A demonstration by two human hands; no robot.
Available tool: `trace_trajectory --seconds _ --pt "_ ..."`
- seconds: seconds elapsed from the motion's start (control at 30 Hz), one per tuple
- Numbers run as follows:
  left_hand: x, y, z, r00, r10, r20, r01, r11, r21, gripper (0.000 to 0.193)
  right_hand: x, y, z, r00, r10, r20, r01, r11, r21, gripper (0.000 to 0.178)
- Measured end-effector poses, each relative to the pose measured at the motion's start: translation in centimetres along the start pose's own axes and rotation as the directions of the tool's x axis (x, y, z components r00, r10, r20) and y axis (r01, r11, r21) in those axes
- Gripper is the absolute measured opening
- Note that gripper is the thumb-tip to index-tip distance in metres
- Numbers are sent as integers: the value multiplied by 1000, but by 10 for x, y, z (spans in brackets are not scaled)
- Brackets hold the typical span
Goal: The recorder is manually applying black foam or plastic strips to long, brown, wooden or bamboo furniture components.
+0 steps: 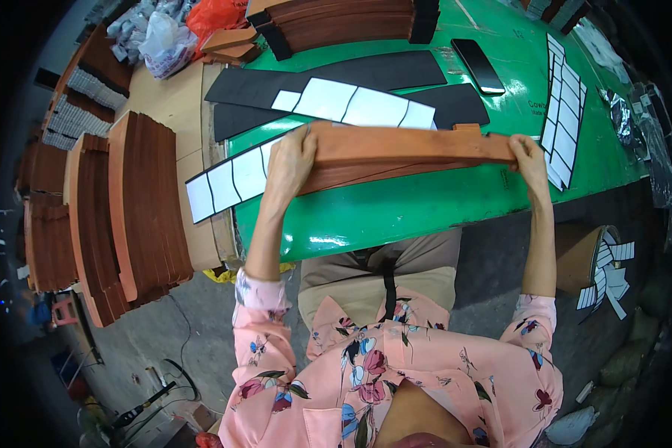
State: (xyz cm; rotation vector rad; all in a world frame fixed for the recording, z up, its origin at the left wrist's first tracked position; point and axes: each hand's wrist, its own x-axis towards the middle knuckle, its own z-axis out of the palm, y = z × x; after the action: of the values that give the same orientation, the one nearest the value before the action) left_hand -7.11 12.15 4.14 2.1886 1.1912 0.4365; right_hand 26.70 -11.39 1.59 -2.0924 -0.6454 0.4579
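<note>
A long, slightly curved reddish-brown wooden slat (403,145) spans between my two hands above the green table. My left hand (293,158) wraps round its left end. At the other end, my right hand (529,157) grips the tip, close to a small notch. A second brown slat surface shows just below; whether it is a separate piece I cannot tell. Partly under my left hand lies a strip of white pieces divided by black lines (231,179). Behind the slat, another white-faced strip (358,104) rests on black curved sheets (396,73).
A black phone (478,67) and a white segmented sheet (562,112) lie on the green table (425,209). Stacks of brown slats stand at left (145,201) and at the back (343,26). Plastic bags (164,45) sit far left. A box with white scraps (586,257) stands lower right.
</note>
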Motion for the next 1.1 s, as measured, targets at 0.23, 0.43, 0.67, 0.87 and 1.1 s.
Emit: trace_trajectory --seconds 0.23,0.43,0.67,0.87,1.1 --pt "-16 -9 -7 975 63 -215 -98 983 -156 37 -10 -15 -2 996 -93 2 92 987 132 37" --pt "-68 -53 -6 982 -117 -149 105 991 -86 37 -36 -6 28 975 -123 186 104 989 107 33" --pt "-55 -46 0 983 -111 -144 96 990 -105 37 -9 -11 39 964 -267 2 264 951 -159 29" --pt "-64 -40 -1 974 57 -220 17 948 319 34 -5 -44 45 796 -604 -37 477 664 -576 32" --pt "-71 -57 22 966 -68 -248 52 996 -68 42 39 -75 124 886 -347 308 459 752 -473 35"
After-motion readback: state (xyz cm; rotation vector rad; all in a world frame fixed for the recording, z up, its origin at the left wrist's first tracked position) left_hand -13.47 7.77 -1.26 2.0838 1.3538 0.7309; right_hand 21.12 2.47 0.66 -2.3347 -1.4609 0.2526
